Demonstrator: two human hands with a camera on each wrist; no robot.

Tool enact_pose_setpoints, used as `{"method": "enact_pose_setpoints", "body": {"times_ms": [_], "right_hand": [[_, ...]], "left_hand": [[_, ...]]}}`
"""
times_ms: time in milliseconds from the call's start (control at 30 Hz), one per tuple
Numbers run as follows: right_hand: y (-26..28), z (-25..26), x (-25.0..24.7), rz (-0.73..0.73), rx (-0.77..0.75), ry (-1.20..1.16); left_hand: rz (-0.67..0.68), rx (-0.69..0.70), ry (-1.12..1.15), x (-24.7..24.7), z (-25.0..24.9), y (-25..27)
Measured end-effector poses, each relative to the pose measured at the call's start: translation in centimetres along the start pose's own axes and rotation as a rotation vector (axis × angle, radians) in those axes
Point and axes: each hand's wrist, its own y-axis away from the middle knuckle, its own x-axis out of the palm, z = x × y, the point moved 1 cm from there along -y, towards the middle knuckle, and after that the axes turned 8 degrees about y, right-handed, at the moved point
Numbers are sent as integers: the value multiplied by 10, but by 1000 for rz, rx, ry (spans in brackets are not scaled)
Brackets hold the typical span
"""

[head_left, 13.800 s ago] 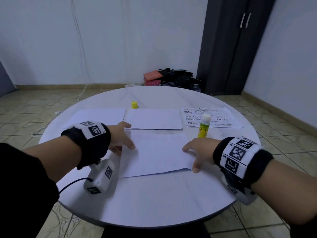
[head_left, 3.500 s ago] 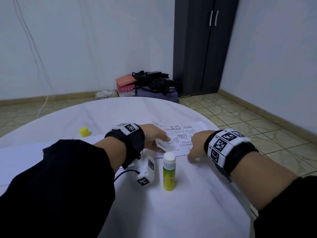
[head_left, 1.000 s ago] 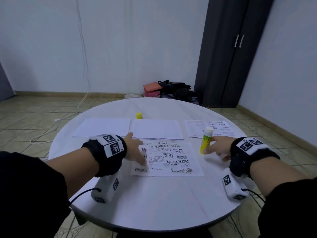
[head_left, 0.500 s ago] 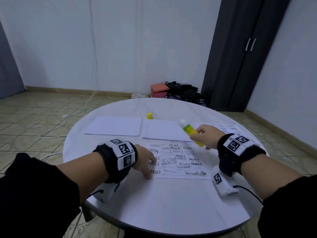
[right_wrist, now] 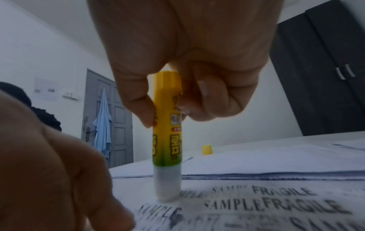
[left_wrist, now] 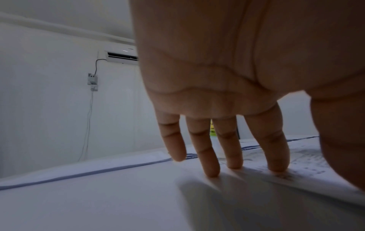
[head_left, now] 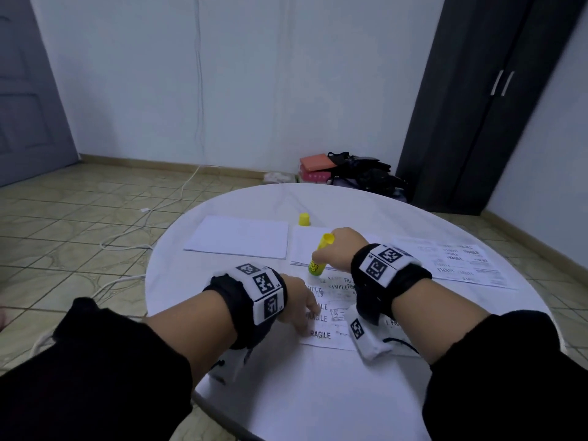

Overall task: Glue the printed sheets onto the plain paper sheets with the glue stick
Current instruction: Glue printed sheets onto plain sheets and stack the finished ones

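Note:
A printed sheet [head_left: 327,318] with "SAMPLE" and "FRAGILE" text lies face up on the round white table [head_left: 318,393] in front of me. My left hand [head_left: 302,316] presses straight fingers [left_wrist: 233,150] down on the sheet's left edge. My right hand [head_left: 331,256] grips the yellow-green glue stick [right_wrist: 166,140] upside down. Its white glue end touches the printed sheet [right_wrist: 276,207] near the far left corner. Two plain white sheets [head_left: 238,235] lie side by side beyond it. More printed sheets [head_left: 458,262] lie at the right.
The glue stick's yellow cap [head_left: 304,219] stands behind the plain sheets. The table edge runs close on the left and front. A dark wardrobe [head_left: 477,106] stands at the back right, with bags [head_left: 359,173] on the floor beside it.
My right hand has lifted the glue stick from the table, turned it over and set its white end on the printed sheet. My left hand stays on the sheet's left edge.

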Motion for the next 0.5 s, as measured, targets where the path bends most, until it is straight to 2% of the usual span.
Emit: {"method": "enact_pose_setpoints", "body": {"times_ms": [233, 500], "right_hand": [[-2, -4, -5, 26, -6, 134], [4, -58, -37, 14, 182, 221]], "left_hand": [[-14, -6, 36, -5, 2, -5], [-11, -36, -8, -5, 1, -15]]}}
